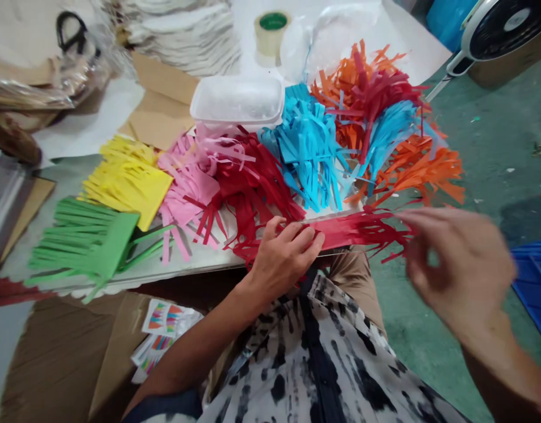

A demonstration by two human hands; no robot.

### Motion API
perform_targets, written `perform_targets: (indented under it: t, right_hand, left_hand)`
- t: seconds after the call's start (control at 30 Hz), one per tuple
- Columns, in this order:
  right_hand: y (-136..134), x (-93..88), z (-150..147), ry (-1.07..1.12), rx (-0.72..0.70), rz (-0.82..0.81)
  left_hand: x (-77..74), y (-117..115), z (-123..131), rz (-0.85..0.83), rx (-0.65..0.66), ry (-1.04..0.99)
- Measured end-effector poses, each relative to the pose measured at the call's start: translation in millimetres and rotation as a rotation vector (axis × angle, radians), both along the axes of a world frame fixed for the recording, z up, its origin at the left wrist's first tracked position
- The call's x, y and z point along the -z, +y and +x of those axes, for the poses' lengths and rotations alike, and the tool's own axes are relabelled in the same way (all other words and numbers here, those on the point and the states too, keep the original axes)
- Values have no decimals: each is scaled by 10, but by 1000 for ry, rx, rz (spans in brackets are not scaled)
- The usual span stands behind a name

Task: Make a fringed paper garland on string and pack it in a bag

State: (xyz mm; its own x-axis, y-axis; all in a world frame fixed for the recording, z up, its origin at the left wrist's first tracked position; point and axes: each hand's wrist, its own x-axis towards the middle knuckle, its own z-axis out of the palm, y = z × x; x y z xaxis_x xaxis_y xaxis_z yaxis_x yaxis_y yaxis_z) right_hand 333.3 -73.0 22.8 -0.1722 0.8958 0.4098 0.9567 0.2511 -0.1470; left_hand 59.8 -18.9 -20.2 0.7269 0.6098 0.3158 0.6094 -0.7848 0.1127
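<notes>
A red tissue-paper fringe (pixel 341 230) lies along the table's front edge, its cut strips pointing right. My left hand (pixel 290 249) presses on its left part with bent fingers. To the right, beyond the strip ends, is my right hand (pixel 460 270), smeared by motion, its fingers curled in a pinch near the loose strips. What that pinch holds, if anything, is not clear. More dark red fringe (pixel 253 176) is heaped just behind my left hand. Blue fringe (pixel 310 147) lies beyond it, with pink fringe (pixel 191 170), yellow fringe (pixel 127 182) and green fringe (pixel 87 235) to the left.
Orange fringe (pixel 423 164) hangs at the table's right end. Behind the piles stand a clear plastic tub (pixel 237 103) and a tape roll (pixel 270 38). Black-handled scissors (pixel 72 32) lie at the back left. A cardboard box (pixel 72 352) holds printed cards below; a fan (pixel 508 29) stands right.
</notes>
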Motion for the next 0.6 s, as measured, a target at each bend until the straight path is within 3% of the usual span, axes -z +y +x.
perform_targets:
  t: [0.07,0.13,0.27,0.43,0.53,0.6]
  right_hand:
    - [-68,108,-173,25,-304,-84]
    - [-87,267,-307,3,-407,-120]
    - [-44,488,-304,9,-423,-130]
    - [15,510,-196,39,-454,-123]
    - [32,541,-220,58,-427,-105]
    - [36,575,-240,59,-408,-97]
  left_hand:
    - [-1,-29,4,1,-1,-7]
    - [3,-56,-5,-19,-8,-31]
    - [21,-36,-192,-88,-20,-96]
    - [-80,93,-807,-119,-63,-119]
    - [-222,62,-978,-97,-239,-206]
    - [-268,-36,-851,23,-340,-293]
